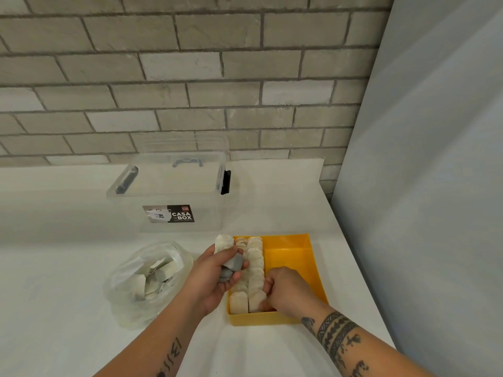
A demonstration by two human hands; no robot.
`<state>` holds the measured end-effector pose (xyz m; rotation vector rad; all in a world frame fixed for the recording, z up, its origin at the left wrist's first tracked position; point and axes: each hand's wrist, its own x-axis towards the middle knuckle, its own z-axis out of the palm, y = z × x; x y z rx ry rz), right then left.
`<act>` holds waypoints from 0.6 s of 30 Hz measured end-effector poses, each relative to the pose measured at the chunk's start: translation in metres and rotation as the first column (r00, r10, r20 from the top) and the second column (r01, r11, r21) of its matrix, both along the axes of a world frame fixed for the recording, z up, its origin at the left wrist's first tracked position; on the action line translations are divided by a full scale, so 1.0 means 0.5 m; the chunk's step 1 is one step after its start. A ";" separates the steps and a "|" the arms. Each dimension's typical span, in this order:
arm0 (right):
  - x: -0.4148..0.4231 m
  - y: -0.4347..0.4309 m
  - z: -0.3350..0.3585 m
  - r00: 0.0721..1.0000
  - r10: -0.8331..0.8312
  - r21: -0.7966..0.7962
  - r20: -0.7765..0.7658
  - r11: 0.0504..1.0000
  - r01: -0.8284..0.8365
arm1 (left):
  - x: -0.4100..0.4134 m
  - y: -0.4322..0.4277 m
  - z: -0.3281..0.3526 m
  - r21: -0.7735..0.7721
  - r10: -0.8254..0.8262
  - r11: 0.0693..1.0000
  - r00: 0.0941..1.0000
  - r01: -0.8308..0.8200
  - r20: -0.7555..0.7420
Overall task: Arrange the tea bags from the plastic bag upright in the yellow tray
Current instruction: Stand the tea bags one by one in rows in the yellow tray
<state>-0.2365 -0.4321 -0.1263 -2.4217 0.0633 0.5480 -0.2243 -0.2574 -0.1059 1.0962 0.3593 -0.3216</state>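
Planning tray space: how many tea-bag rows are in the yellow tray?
2: left row along the yellow tray's left wall, partly hidden by the left hand; right row beside it.

- A white tabletop [68, 268] is seen, bounded by a grey brick wall [190, 77] at the back and a pale panel [435, 159] on the right.
- A clear box [174, 191], marked with a "CASA BOX" label and fitted with dark clasps, is placed toward the back, near the wall.
- A crumpled plastic bag [130, 295] is laid in front of the box, to the left.
- A yellow tray [261, 319] is set near the bag, to its right and apart from it, close to the tabletop's right edge.
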 end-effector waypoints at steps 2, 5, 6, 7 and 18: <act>-0.002 0.000 0.001 1.000 0.005 -0.006 0.010 1.000 -0.005 | 0.000 0.001 0.007 -0.056 -0.027 0.998 1.000 0.027 0.007; -0.005 -0.005 0.000 0.999 0.008 -0.015 0.036 1.000 -0.007 | 0.001 0.001 0.010 -0.110 -0.060 0.992 0.998 0.061 0.019; -0.006 -0.008 0.000 0.999 -0.003 -0.010 0.042 1.000 0.003 | 0.001 0.000 0.011 -0.112 -0.075 0.991 0.997 0.078 0.027; -0.005 -0.011 0.001 0.999 -0.017 -0.005 0.049 1.000 0.017 | 0.001 0.000 0.012 -0.106 -0.090 0.990 0.995 0.093 0.034; 0.034 -0.056 0.102 0.946 -0.130 0.350 0.297 0.936 0.019 | 0.006 -0.017 0.035 0.009 -0.152 0.988 0.983 0.152 0.099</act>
